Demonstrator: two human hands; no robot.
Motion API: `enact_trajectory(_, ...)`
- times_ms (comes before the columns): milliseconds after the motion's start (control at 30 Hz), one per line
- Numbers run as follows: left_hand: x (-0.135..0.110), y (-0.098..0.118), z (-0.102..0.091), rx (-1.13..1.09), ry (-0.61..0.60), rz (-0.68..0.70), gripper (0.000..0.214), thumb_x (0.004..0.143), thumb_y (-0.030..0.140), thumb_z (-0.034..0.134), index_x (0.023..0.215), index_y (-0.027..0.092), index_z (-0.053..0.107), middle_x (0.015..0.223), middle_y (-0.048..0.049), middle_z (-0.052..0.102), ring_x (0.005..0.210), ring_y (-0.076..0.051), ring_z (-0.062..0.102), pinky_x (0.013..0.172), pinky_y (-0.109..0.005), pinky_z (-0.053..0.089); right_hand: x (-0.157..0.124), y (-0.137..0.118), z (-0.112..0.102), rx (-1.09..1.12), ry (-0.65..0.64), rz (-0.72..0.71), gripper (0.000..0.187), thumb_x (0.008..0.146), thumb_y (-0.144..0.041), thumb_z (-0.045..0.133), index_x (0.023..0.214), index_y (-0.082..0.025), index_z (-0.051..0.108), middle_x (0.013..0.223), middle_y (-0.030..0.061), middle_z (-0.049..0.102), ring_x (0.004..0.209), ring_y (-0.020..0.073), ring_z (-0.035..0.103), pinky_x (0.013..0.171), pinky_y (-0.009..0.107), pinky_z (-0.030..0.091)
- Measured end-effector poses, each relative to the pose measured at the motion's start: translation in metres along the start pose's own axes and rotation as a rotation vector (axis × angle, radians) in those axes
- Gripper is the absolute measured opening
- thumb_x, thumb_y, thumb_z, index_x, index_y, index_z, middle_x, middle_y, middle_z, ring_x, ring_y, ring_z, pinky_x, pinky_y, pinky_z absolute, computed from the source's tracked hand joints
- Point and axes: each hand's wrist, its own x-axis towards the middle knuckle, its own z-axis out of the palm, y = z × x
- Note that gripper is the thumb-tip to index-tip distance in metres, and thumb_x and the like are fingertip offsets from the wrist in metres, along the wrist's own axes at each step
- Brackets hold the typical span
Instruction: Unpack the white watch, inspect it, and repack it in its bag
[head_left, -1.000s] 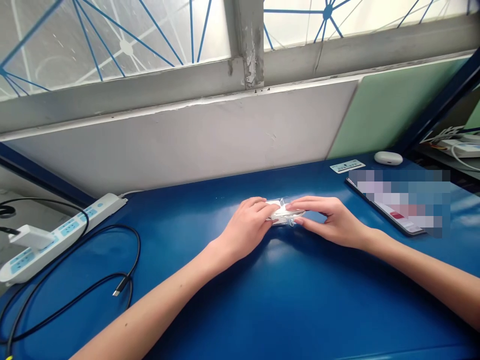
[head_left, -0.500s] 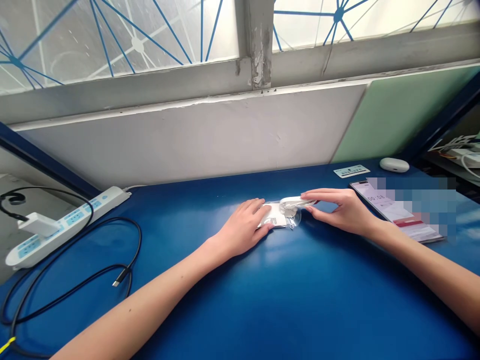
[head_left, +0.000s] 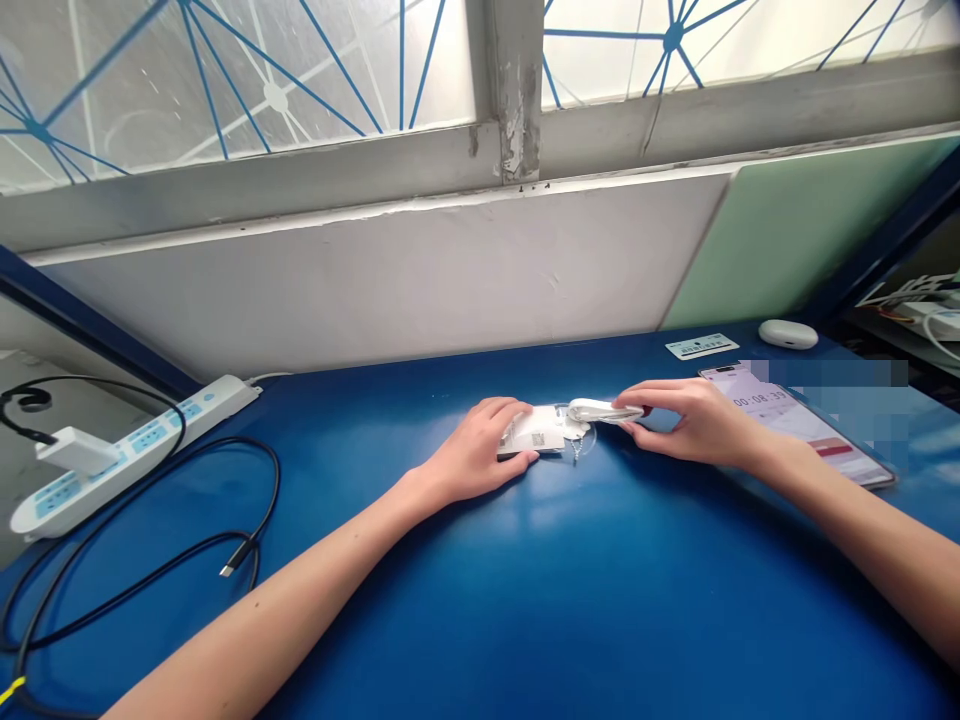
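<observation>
My left hand [head_left: 480, 450] grips a small white packet [head_left: 546, 432] on the table, fingers over its far side and thumb at its near edge. A square printed code shows on the packet. Clear plastic [head_left: 587, 442] sticks out at its right end. Between the thumb and fingers of my right hand [head_left: 690, 425] is a slim white bundle [head_left: 596, 411], which looks like a coiled cable. Its left end lies over the plastic, and whether it is free of the packet I cannot tell.
On the blue table [head_left: 480, 620], a white power strip [head_left: 150, 437] with a plugged-in charger [head_left: 79, 452] and looping black cable [head_left: 279, 480] lies left. Right are a phone [head_left: 810, 430], a printed card [head_left: 703, 346] and a white rounded case [head_left: 787, 334].
The white bundle has shifted slightly right with my right hand. My left hand has slid a little left with the packet, showing more of its printed face.
</observation>
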Motion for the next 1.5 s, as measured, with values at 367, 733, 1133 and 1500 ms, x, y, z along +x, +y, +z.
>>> enact_trajectory(367, -0.004, -0.002, 0.002, -0.026, 0.026, -0.013, 0.046, 0.089, 0.034, 0.066, 0.132, 0.019, 0.055, 0.133, -0.0138, 0.057, 0.121, -0.029, 0.057, 0.103, -0.043, 0.049, 0.001, -0.003, 0.004, 0.154, 0.050, 0.095, 0.017, 0.083, -0.032, 0.069, 0.096, -0.024, 0.077, 0.090, 0.0048, 0.079, 0.070, 0.0215, 0.072, 0.068, 0.034, 0.060)
enact_trajectory(733, -0.006, -0.001, 0.001, 0.028, -0.021, 0.096, 0.046, 0.091, 0.027, 0.062, 0.135, 0.018, 0.051, 0.136, -0.0148, 0.055, 0.126, -0.029, 0.053, 0.105, -0.046, 0.047, 0.004, -0.006, -0.001, 0.317, -0.189, 0.079, 0.023, 0.084, -0.030, 0.071, 0.105, -0.023, 0.076, 0.105, 0.0035, 0.079, 0.095, 0.0240, 0.074, 0.087, 0.034, 0.058)
enact_trajectory(1133, -0.006, 0.000, 0.004, 0.082, -0.021, 0.106, 0.047, 0.096, 0.035, 0.058, 0.138, 0.016, 0.051, 0.136, -0.0161, 0.055, 0.126, -0.030, 0.051, 0.105, -0.047, 0.047, -0.002, -0.027, 0.035, 0.086, -0.014, 0.049, 0.023, 0.093, -0.030, 0.061, 0.113, -0.021, 0.070, 0.118, 0.0085, 0.074, 0.106, 0.0243, 0.069, 0.092, 0.038, 0.056)
enact_trajectory(1500, -0.005, 0.000, 0.004, 0.117, -0.004, 0.071, 0.045, 0.100, 0.039, 0.050, 0.139, 0.017, 0.049, 0.135, -0.0159, 0.056, 0.125, -0.030, 0.050, 0.106, -0.049, 0.045, -0.001, -0.026, 0.027, 0.072, -0.042, 0.039, 0.029, 0.094, -0.018, 0.052, 0.119, -0.022, 0.065, 0.117, 0.0090, 0.073, 0.110, 0.0246, 0.067, 0.093, 0.039, 0.056)
